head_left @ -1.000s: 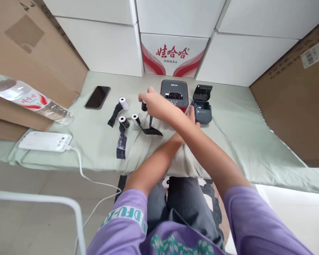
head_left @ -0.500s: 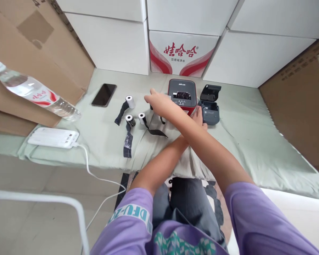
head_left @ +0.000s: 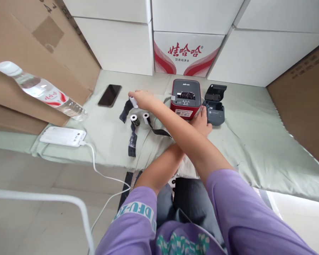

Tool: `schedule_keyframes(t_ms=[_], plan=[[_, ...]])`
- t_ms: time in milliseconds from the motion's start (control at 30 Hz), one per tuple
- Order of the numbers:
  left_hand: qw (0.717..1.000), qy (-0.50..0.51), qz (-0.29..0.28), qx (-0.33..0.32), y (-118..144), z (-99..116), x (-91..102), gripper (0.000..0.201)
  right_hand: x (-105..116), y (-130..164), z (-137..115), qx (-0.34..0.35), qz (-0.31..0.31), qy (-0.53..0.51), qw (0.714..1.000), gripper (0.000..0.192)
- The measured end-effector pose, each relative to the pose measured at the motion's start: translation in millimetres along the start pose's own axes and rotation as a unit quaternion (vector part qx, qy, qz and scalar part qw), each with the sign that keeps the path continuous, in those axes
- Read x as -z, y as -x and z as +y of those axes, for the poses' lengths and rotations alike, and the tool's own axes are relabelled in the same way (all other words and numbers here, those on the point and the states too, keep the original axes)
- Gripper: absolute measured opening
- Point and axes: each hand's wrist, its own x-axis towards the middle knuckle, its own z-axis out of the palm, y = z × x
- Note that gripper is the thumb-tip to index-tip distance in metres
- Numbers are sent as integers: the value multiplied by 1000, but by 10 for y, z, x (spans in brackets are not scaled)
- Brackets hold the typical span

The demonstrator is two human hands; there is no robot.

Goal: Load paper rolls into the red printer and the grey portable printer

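Note:
My right hand (head_left: 143, 100) reaches across to the left, crossing above my left forearm, its fingers closed around a small white paper roll (head_left: 133, 102). From that roll a dark strip (head_left: 126, 110) trails onto the cloth. Two similar rolls stand just in front: one roll (head_left: 135, 120) with a dark strip toward me, another roll (head_left: 146, 118) whose black strip runs right under my forearm. My left hand (head_left: 201, 123) rests with fingers extended between a red and black printer (head_left: 186, 97) and a small dark printer (head_left: 215, 115) with its lid up.
A black phone (head_left: 110, 95) lies on the green cloth (head_left: 255, 141). At the left are a white power bank (head_left: 63, 136) with a cable and a tilted water bottle (head_left: 45, 90). White boxes (head_left: 117, 46) line the back; cardboard boxes (head_left: 305, 92) stand at both sides.
My right hand has moved left and taken hold of the farthest paper roll. My left hand stays beside the two printers. The view has shifted slightly.

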Motion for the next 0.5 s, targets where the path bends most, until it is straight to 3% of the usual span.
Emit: schedule_keyframes(t_ms=[167, 300, 500], plan=[[1000, 11, -2, 8, 1, 0, 2, 86, 50, 143, -58, 20, 27, -48, 998, 55], [1000, 4, -10, 11, 6, 32, 35, 87, 252, 593, -34, 90, 155, -148, 973, 51], [999, -9, -23, 26, -9, 59, 56, 89, 287, 1261, 125, 78, 252, -283, 922, 42]])
